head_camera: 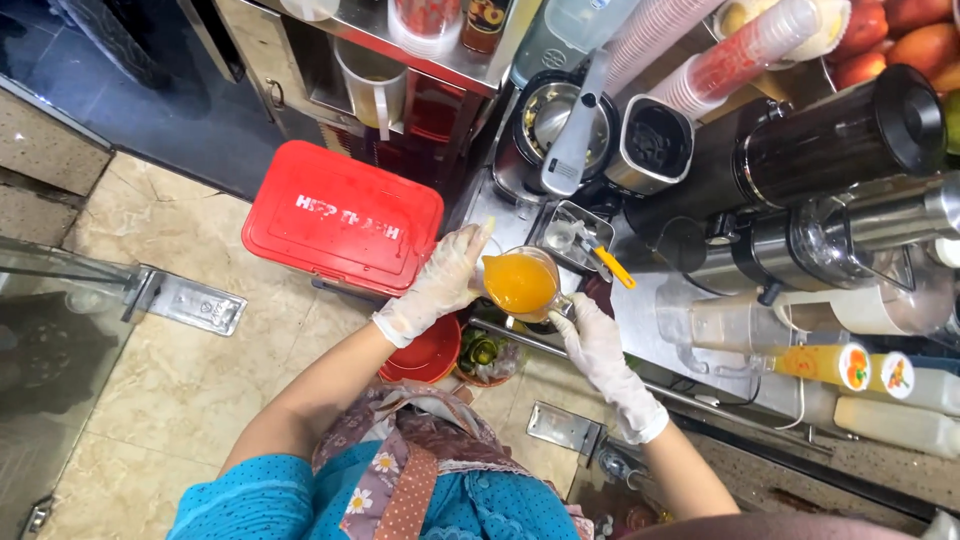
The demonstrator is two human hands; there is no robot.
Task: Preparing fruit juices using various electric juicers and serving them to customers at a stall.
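We've got both gloved hands on the clear cup of orange juice (520,285), held just off the steel tabletop (650,310). Our left hand (440,285) wraps its side, fingers curled, steadying it; our right hand (590,335) grips from below near the handle, probably keeping it level. The red box (340,215) sits on the floor alongside.

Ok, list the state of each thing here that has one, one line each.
Clear jug: nearly full of orange juice, held tilted.
Left hand: gloved, cupped against the jug's side.
Right hand: gloved, at the jug's handle side.
Red box: lid closed.
Citrus press: lever down across the bowl.
Stacked cups: nested, lying sideways.
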